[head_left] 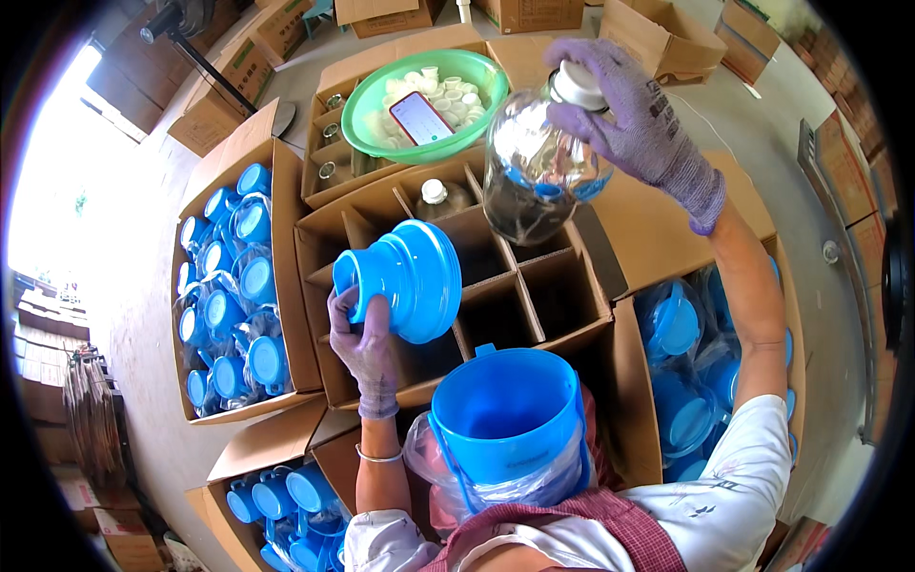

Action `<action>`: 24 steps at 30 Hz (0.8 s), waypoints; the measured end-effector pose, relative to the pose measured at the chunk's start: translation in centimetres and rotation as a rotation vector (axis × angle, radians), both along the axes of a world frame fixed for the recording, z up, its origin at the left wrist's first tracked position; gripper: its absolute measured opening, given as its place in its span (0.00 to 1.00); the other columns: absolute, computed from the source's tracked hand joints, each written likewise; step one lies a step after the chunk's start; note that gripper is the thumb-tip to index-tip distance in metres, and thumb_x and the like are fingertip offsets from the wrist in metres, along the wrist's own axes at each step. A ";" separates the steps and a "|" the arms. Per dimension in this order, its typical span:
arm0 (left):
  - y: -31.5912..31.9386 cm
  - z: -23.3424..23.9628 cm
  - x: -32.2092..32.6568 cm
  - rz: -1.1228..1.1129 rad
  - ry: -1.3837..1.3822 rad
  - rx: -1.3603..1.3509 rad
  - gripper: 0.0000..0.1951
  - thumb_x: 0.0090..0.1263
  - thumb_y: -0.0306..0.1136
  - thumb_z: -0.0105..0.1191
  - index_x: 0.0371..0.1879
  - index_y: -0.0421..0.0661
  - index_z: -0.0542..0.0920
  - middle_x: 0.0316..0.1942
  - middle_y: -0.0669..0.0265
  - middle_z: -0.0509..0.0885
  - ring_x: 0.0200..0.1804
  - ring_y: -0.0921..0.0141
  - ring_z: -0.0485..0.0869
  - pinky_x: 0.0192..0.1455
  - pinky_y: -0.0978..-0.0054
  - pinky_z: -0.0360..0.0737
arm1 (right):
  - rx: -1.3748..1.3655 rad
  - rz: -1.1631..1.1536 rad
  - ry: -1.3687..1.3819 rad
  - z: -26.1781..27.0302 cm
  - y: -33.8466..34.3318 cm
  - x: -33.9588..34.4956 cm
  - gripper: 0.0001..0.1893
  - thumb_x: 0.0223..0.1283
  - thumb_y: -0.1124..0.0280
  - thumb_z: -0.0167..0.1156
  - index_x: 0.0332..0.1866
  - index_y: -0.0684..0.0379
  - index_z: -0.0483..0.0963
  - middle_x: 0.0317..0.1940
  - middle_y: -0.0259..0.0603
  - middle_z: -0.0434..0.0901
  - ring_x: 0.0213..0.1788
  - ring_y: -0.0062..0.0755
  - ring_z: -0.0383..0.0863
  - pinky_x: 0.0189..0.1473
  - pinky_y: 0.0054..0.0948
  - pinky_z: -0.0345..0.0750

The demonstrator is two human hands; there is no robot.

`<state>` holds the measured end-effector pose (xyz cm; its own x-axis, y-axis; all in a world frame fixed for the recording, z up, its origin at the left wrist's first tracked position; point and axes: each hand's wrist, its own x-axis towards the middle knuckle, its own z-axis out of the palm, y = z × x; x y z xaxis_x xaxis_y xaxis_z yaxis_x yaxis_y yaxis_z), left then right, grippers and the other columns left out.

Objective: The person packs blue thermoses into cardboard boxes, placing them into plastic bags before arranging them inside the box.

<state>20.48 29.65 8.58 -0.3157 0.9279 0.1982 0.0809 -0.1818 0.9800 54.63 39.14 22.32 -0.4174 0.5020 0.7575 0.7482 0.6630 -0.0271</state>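
My left hand (364,343), in a purple glove, grips the narrow end of a blue plastic funnel-shaped piece (407,279), tilted over the divided carton. Up to the right, my right hand (615,107) holds a large clear glass bottle (543,164) by its white cap (577,84). The bottle leans above the right compartments. Below my hands, a blue bucket (507,400) with a handle and plastic wrap around it stands open against my body. The divided cardboard carton (457,386) has one white-capped bottle (434,191) in a back compartment.
A green basin (357,132) with white caps and a phone (420,120) sits on another carton of bottles. Cartons of blue lidded buckets stand at the left (304,322), lower left (229,533) and right (640,400). A black stand (214,71) rises at the far left.
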 end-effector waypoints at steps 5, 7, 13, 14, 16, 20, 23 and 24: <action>1.1 -0.1 0.3 -0.054 -0.124 0.047 0.25 0.71 0.46 0.59 0.58 0.40 0.75 0.51 0.62 0.80 0.50 0.71 0.77 0.55 0.70 0.76 | -0.178 -0.011 0.031 -2.3 -1.8 -1.2 0.29 0.58 0.53 0.69 0.59 0.56 0.68 0.48 0.49 0.77 0.51 0.48 0.79 0.57 0.43 0.77; 3.1 1.0 1.3 -0.141 -0.248 0.126 0.29 0.73 0.46 0.56 0.66 0.40 0.69 0.58 0.60 0.77 0.57 0.68 0.77 0.61 0.66 0.76 | -0.280 0.009 0.233 -2.6 -2.5 -1.7 0.39 0.55 0.54 0.72 0.68 0.59 0.64 0.57 0.53 0.75 0.59 0.50 0.76 0.64 0.44 0.73; 9.1 7.9 8.2 -0.451 -0.604 0.296 0.33 0.75 0.47 0.52 0.73 0.42 0.61 0.65 0.56 0.71 0.62 0.63 0.74 0.66 0.64 0.74 | -0.625 0.446 1.105 -7.3 -3.1 -2.9 0.36 0.66 0.54 0.65 0.72 0.62 0.62 0.64 0.47 0.71 0.65 0.37 0.73 0.67 0.38 0.71; 9.3 9.3 9.4 -0.463 -0.578 0.309 0.32 0.75 0.44 0.52 0.74 0.44 0.62 0.66 0.56 0.71 0.62 0.64 0.74 0.66 0.65 0.73 | -0.620 0.469 1.232 -7.4 -3.2 -3.1 0.33 0.69 0.53 0.60 0.71 0.63 0.62 0.63 0.47 0.72 0.64 0.37 0.73 0.67 0.37 0.71; 9.4 10.9 11.7 -0.433 -0.436 0.341 0.32 0.71 0.37 0.57 0.74 0.46 0.63 0.67 0.57 0.69 0.63 0.64 0.73 0.66 0.66 0.73 | -0.619 0.507 1.494 -7.3 -3.4 -3.8 0.28 0.76 0.52 0.49 0.70 0.63 0.64 0.60 0.46 0.74 0.62 0.35 0.74 0.67 0.36 0.71; 8.8 11.2 13.5 -0.567 0.062 0.442 0.47 0.57 0.41 0.72 0.74 0.43 0.60 0.62 0.53 0.75 0.62 0.61 0.76 0.67 0.62 0.73 | -0.459 0.220 1.345 -8.7 -3.5 -2.3 0.27 0.80 0.52 0.38 0.68 0.63 0.66 0.58 0.46 0.75 0.60 0.33 0.75 0.67 0.34 0.70; 8.9 10.4 13.8 -0.576 0.325 0.429 0.51 0.53 0.45 0.75 0.73 0.39 0.60 0.64 0.47 0.73 0.66 0.55 0.75 0.67 0.58 0.73 | -0.487 0.196 1.248 -10.0 -3.9 -1.2 0.27 0.80 0.52 0.38 0.67 0.64 0.67 0.60 0.47 0.75 0.62 0.35 0.74 0.68 0.35 0.69; 8.8 10.2 13.7 -0.578 0.344 0.432 0.51 0.52 0.45 0.75 0.73 0.39 0.60 0.64 0.47 0.73 0.66 0.55 0.75 0.68 0.58 0.72 | -0.469 0.176 1.185 -10.2 -4.0 -1.2 0.27 0.80 0.52 0.38 0.66 0.64 0.68 0.60 0.48 0.75 0.63 0.36 0.74 0.69 0.36 0.68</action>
